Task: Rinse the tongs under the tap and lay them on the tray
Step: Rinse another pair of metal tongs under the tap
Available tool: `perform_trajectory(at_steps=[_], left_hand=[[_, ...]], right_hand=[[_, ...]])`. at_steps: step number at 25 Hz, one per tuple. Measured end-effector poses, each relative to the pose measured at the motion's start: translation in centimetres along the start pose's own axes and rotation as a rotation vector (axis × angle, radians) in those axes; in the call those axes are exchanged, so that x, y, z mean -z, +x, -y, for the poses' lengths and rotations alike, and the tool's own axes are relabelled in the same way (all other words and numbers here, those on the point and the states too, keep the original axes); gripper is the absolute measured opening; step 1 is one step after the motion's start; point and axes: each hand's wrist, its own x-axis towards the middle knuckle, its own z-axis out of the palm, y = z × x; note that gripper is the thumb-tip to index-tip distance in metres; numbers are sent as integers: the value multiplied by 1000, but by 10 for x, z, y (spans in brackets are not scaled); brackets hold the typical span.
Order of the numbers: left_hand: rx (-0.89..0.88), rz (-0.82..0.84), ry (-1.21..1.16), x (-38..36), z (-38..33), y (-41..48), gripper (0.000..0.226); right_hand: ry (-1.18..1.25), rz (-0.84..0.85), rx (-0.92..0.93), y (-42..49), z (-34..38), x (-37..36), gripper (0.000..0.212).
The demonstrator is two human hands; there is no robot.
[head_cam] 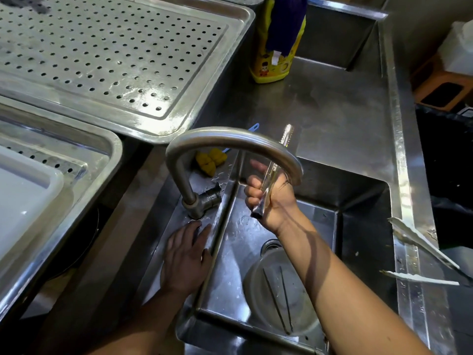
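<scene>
Gripping the tongs (273, 169) in our right hand (271, 201), we have our fingers curled tight round their lower half. Their arms are pressed together and point up and away from us, crossing the curved spout of the tap (230, 135) just above our knuckles. We cannot tell whether water is running.

Our left hand (185, 257) lies flat, fingers straight, on the wet ledge (163, 221) just short of the tap's base and holds nothing. It sits lower and nearer to us than the right hand, well apart from it.

Below the right hand is the sink (358, 213), with a bowl (258, 285) lying under our right forearm. Spare tongs (419, 244) rest on the rim to the right of that arm.

Beyond the left hand, up and to its left, sits the perforated tray (179, 119). A yellow sponge (210, 160) lies behind the tap, and a yellow bottle (271, 70) stands far past both hands.
</scene>
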Motion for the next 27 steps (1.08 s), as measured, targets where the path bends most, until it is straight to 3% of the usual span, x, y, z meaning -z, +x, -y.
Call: perform_trajectory(at_steps=[3, 6, 9, 14, 21, 27], left_hand=[[-7, -10, 13, -1, 1, 0, 59], [-1, -1, 15, -2, 0, 0, 59], [1, 0, 10, -1, 1, 0, 59], [10, 17, 16, 0, 1, 0, 60], [9, 24, 23, -1, 2, 0, 58], [-8, 4, 21, -2, 3, 1, 58]], right_hand=[[25, -24, -58, -11, 0, 9, 55], [23, -46, 33, -22, -6, 12, 43], [32, 31, 55, -31, -12, 13, 61], [-155, 35, 114, -43, -30, 26, 36], [-539, -16, 252, -37, -35, 35, 31], [-572, 66, 418, -26, -30, 35, 27]])
